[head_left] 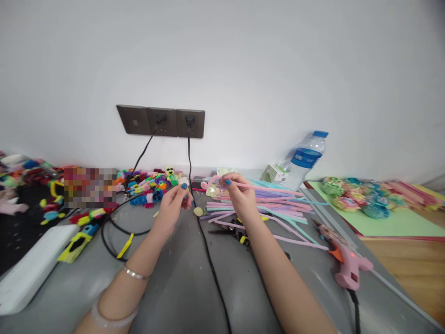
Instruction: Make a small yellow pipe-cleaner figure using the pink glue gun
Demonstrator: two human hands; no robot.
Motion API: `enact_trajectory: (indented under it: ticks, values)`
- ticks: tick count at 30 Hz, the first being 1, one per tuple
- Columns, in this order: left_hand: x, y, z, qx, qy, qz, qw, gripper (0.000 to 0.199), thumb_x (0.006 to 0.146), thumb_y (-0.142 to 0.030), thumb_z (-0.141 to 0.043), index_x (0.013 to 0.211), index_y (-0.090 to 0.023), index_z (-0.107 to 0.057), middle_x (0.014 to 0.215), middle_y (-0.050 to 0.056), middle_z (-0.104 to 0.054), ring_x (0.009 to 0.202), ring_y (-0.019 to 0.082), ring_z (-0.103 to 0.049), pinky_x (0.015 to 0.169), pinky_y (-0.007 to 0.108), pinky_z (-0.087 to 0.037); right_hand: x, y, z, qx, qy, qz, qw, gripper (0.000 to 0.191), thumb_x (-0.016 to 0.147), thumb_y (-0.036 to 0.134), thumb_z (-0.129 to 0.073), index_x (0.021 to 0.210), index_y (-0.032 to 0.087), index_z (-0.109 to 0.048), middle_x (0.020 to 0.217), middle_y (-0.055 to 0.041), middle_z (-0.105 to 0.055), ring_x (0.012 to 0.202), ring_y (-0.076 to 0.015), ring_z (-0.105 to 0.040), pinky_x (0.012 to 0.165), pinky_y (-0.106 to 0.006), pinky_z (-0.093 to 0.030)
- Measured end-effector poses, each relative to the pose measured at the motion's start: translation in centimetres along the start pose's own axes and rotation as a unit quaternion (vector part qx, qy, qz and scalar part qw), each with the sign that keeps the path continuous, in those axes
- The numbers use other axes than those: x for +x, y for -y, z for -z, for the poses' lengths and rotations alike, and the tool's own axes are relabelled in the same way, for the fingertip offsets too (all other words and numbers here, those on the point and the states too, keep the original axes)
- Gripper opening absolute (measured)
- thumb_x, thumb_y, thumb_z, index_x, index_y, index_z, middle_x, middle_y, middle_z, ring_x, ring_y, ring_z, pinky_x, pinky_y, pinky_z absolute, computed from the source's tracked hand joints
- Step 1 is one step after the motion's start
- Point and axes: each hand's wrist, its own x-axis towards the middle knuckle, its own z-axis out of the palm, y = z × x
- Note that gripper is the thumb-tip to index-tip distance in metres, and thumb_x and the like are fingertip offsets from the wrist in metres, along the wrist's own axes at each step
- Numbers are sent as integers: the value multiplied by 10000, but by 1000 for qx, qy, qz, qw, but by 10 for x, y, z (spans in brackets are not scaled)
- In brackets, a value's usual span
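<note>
My right hand (239, 190) pinches a pink pipe cleaner (274, 188) between thumb and fingers. Its short end bends over to the left into a small curl, and its long end runs off to the right. My left hand (176, 204) is held up to the left of that curl, thumb against curled fingers; whether anything is in them I cannot make out. Under and beyond my right hand lie several loose pastel pipe cleaners (292, 208). Dark-handled pliers or cutters (227, 229) lie partly hidden below my right wrist.
A pink glue gun (349, 269) with a lit red light lies at right. Behind stand a water bottle (306, 160) and a small box (274, 174). Black cables (208, 250) cross the grey table. Colourful fuzzy figures (149, 185) crowd the left; green paper (392, 222) lies far right.
</note>
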Motion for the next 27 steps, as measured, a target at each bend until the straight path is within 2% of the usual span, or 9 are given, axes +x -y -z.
enact_trajectory:
  ticks: [5,13,21,25,27]
  values:
    - [0,-3,-1,-8,39,32,999,382,727,-532,-711,774,-172,-592,709,36,-682,561,112,-539,528,223,-429,0,1,-1,5,-4,-5,1000,192,821,424,-713,863,237,-706,848,-28,-695,871,-195,-647,851,-342,-494]
    - [-4,-8,-3,-4,60,37,997,390,703,-516,-750,823,-163,-636,797,98,-748,705,196,-673,602,270,-494,0,0,-1,1,-6,-8,1000,193,820,427,-714,860,238,-705,848,-27,-693,867,-194,-644,842,-341,-494]
    - [-5,-7,-4,-20,94,23,995,321,829,-497,-621,778,-184,-572,765,29,-655,633,126,-570,553,226,-431,0,1,-2,5,-6,-11,1000,215,808,449,-717,852,239,-700,837,-25,-690,858,-191,-641,830,-338,-500]
    - [-5,-6,-4,-23,87,15,996,298,867,-433,-565,705,-186,-534,644,-7,-554,582,115,-477,542,234,-376,0,0,-2,14,-9,-10,1000,200,805,432,-724,848,238,-705,831,-24,-692,847,-190,-641,823,-336,-503]
    - [-5,-5,-4,1,88,10,996,350,887,-410,-532,622,-184,-496,577,-13,-506,555,109,-433,549,239,-360,0,0,-1,18,-7,-9,1000,186,811,422,-723,849,240,-708,833,-22,-694,849,-187,-641,824,-334,-502]
